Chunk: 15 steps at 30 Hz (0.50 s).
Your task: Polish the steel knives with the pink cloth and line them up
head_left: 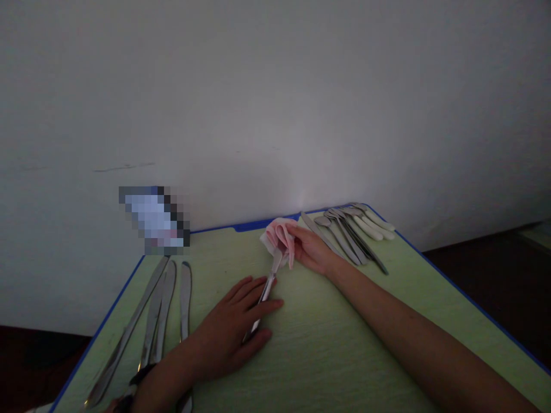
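Observation:
My left hand lies low on the green table, fingers closed around the handle of a metal table knife that points away from me. My right hand pinches a pink cloth folded over the far end of that knife's blade, near the table's back edge.
Several table knives lie in a row at the left of the table. A group of spoons and other cutlery, some with white handles, lies at the back right. A white wall rises behind the blue-edged table. Dark floor shows on both sides.

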Each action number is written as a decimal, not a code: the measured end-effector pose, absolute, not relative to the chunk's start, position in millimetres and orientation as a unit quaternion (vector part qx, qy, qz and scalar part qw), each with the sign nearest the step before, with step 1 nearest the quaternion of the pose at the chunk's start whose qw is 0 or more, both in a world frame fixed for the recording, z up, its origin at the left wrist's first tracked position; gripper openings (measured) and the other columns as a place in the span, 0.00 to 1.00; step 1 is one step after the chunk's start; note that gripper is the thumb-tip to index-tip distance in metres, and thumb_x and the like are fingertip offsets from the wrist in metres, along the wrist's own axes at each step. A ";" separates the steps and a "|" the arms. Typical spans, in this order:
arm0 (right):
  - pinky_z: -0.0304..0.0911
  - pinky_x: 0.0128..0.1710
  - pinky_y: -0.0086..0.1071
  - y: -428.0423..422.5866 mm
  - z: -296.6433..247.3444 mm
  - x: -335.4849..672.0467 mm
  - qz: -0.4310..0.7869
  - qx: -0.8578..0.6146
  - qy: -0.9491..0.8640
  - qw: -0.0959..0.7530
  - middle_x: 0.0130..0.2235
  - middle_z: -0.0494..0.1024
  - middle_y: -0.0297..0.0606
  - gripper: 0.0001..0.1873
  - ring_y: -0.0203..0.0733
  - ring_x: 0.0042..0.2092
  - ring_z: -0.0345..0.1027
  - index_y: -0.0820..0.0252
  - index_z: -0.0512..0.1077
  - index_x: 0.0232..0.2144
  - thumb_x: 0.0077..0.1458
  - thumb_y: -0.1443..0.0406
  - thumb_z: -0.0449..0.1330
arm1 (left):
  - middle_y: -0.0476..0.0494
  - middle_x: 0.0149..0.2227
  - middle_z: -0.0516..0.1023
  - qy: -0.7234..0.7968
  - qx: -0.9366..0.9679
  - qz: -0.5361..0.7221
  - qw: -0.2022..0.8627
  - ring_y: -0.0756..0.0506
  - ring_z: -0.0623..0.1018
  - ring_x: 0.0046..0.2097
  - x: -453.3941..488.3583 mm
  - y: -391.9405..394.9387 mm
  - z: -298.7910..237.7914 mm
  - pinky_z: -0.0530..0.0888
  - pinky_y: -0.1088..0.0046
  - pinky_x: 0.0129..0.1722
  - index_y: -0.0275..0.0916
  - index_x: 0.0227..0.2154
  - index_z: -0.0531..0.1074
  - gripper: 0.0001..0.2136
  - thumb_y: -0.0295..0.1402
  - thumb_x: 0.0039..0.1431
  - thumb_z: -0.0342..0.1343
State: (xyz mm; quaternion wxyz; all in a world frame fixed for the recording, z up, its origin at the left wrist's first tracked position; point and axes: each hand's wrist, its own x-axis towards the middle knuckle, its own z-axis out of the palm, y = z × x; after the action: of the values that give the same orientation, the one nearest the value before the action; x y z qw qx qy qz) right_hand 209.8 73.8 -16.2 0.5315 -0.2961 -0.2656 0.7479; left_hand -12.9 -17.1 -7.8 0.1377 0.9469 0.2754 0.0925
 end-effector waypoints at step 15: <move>0.66 0.37 0.25 68.7 -10.2 206.8 0.732 -0.300 -0.305 0.530 0.29 0.78 0.34 0.05 0.32 0.32 0.68 0.63 0.75 0.29 0.54 0.67 0.60 | 0.44 0.64 0.59 0.276 0.945 0.105 0.139 0.41 0.58 0.65 -12.2 -15.8 -9.7 0.58 0.50 0.63 0.48 0.59 0.61 0.20 0.32 0.64 0.49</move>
State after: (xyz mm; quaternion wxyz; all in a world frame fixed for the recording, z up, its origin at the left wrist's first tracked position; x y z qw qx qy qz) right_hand 206.8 68.7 -10.2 0.5303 -0.2999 -0.3047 0.7321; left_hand -12.2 -15.8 -9.7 0.1385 0.9452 0.2762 0.1051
